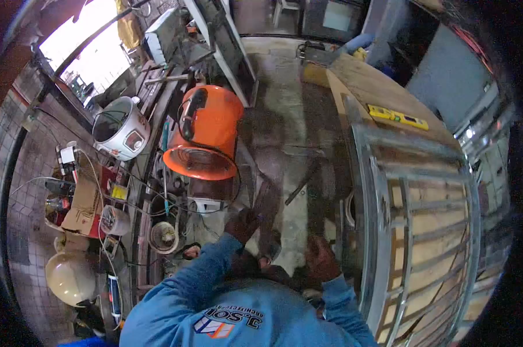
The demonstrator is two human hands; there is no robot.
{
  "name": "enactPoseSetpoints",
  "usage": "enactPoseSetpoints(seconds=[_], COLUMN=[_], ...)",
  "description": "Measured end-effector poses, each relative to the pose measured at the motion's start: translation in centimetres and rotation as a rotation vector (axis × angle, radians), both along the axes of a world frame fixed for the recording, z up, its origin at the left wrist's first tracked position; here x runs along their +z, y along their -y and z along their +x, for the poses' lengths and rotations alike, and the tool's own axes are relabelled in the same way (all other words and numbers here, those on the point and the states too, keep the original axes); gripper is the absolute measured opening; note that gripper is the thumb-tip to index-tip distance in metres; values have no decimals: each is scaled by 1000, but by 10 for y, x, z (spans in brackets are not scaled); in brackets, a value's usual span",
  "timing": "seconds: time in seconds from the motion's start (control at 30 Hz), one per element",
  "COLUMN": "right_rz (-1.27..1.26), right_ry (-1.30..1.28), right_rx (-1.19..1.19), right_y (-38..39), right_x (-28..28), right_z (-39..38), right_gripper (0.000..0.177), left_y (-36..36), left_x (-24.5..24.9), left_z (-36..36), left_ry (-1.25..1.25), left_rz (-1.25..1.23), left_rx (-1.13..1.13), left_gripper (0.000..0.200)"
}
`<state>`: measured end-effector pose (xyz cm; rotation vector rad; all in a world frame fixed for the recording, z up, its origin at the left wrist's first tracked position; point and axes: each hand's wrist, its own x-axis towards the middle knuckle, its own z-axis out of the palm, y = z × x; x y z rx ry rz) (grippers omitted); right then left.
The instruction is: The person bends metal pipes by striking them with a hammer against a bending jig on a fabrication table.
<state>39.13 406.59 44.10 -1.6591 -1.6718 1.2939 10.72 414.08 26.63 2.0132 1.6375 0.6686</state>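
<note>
A dark metal strip [267, 211] was clasped by the left hand [242, 222], the right hand [321, 258] could not be read as spread or closed, and the steel grille [388, 191] alongside was judged not yet worked on.

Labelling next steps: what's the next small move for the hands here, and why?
Probably bring the right hand over to the flat metal bar to steady it. Only the left hand seems to be on it, and the right hangs free beside the steel grille frame.
</note>
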Motion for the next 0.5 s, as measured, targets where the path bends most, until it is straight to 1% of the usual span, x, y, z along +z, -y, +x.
enactPoseSetpoints(seconds=[0.07,0.1,0.13,0.17,0.2,0.23,0.27,0.3,0.33,0.37,0.4,0.47,0.5], right_rz=[61,162,218,273,273,271,154,153,151,149,129,99,175], right_ry=[105,205,233,262,222,183,24,-80,-184,-287,-229,-105,-150], right_rx=[-38,-35,-48,-61,-91,-121,-154,-182,-213,-248,-271,-311,-363], right_y=[-40,-55,-69,-84,-97,-111,-128,-141,-152,-168,-189,-236,-268], right_x=[5,-6,-11,-15,-11,-4,23,26,24,23,31,56,75], right_z=[22,36,42,49,52,55,46,48,51,51,49,38,16], right_gripper=[51,53,53,53,53,52,51,50,49,49,48,48,48], left_y=[-44,-64,-87,-120,-155,-183,-210,-241,-273,-306,-343,-424,-464], left_x=[66,79,64,28,-17,-21,-26,7,23,6,-22,-7,-46], left_z=[10,14,16,15,11,13,15,18,20,18,15,19,25], left_ry=[-61,-90,103,-31,-168,-162,-157,-6,145,152,161,302,270], left_rz=[-291,-437,-424,-208,5,51,98,-17,-129,-190,-247,-406,-387], left_rx=[124,183,227,141,52,62,71,183,293,260,224,296,306], left_gripper=[44,44,43,43,43,43,43,43,43,42,41,45,45])
